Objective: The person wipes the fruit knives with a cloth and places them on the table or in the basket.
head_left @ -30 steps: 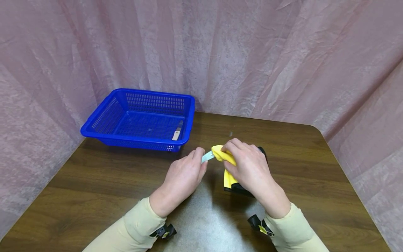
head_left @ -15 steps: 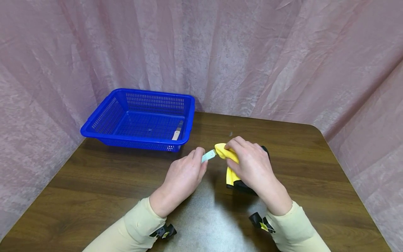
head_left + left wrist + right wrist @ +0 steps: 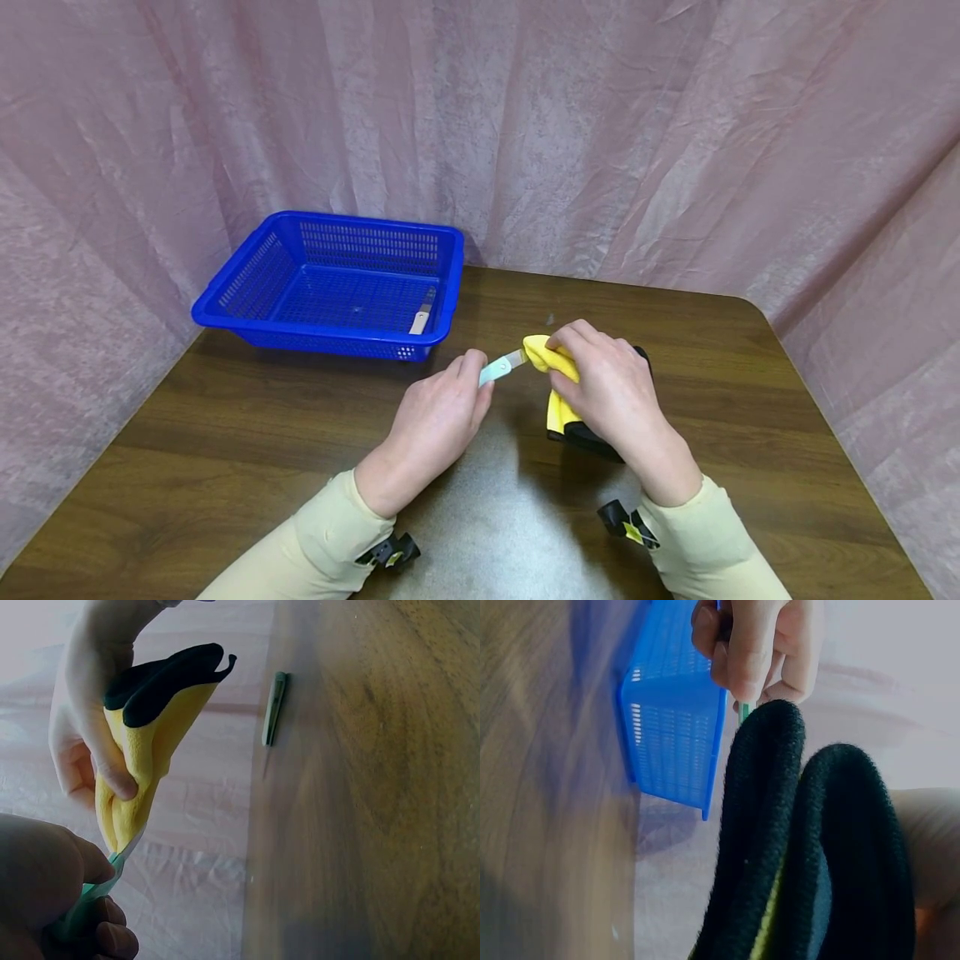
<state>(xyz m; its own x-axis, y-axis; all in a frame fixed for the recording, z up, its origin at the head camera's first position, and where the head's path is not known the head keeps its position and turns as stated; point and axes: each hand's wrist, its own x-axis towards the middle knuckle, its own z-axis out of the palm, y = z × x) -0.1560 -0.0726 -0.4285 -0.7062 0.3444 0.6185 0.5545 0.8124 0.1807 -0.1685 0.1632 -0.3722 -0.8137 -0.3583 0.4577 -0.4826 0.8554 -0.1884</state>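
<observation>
My left hand (image 3: 438, 408) grips the mint-green handle of a small folding knife (image 3: 495, 369), its blade pointing right. A short stretch of bare blade shows past the handle's rivet; the tip is hidden in a yellow cloth (image 3: 542, 354). With thumb and fingers, my right hand (image 3: 603, 387) pinches this folded cloth around the blade. The cloth has a dark edge and dark folds, which hang below the hand and fill much of the right wrist view. In the left wrist view, the cloth narrows down to the knife (image 3: 112, 870) in the left fist.
A blue perforated basket (image 3: 315, 331) stands at the back left. Inside its right end lies a similar knife with a pale handle (image 3: 420, 321). A slim green object (image 3: 275, 709) rests on the wooden table (image 3: 720, 400) in the left wrist view. Pink curtains hang behind.
My right hand and the cloth have slid right and slightly away along the blade, toward its tip, baring more metal. The left hand holds the knife almost still.
</observation>
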